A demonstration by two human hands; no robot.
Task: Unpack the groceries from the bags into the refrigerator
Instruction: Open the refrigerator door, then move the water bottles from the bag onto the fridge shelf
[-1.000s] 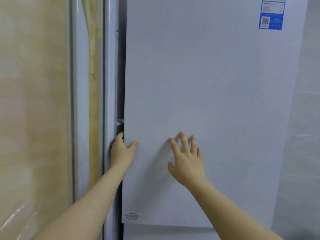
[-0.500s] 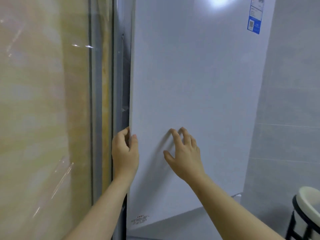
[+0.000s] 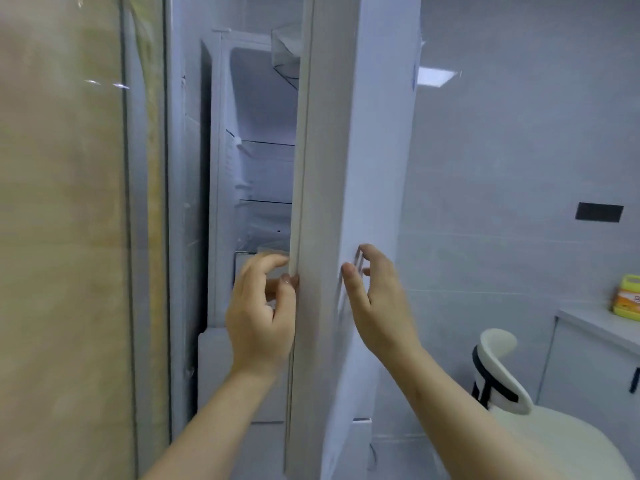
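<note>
I see the tall white refrigerator (image 3: 221, 174) straight ahead, set between a glossy beige marbled wall panel (image 3: 59, 237) on the left and a pale grey tiled wall (image 3: 519, 150) on the right. Its tall white refrigerator door (image 3: 367, 168) stands ajar, turned almost edge-on to the camera, with the pale rubber seal (image 3: 301, 168) along its edge facing me.

My hands are apart, one on either side of that edge. The left hand (image 3: 259, 317) grips the door, with its fingers hooked round the inner side and the thumb pressed on the seal. The right hand (image 3: 377, 306) is at the door's outer face with its fingers loosely bent and spread, gripping nothing. I cannot tell whether its fingertips touch the surface.

Through the gap I see the lit white interior with clear glass shelves (image 3: 266, 143) and, high up, a clear plastic door bin (image 3: 285, 53). The view there is somewhat blurred.

To the right, well away from the door, a white curved-back chair with black straps (image 3: 502, 375) sits by a pale grey desk (image 3: 595, 322). On the desk stands a yellow and orange packet (image 3: 628, 299). A black rectangular wall plate (image 3: 599, 212) is fixed above.
</note>
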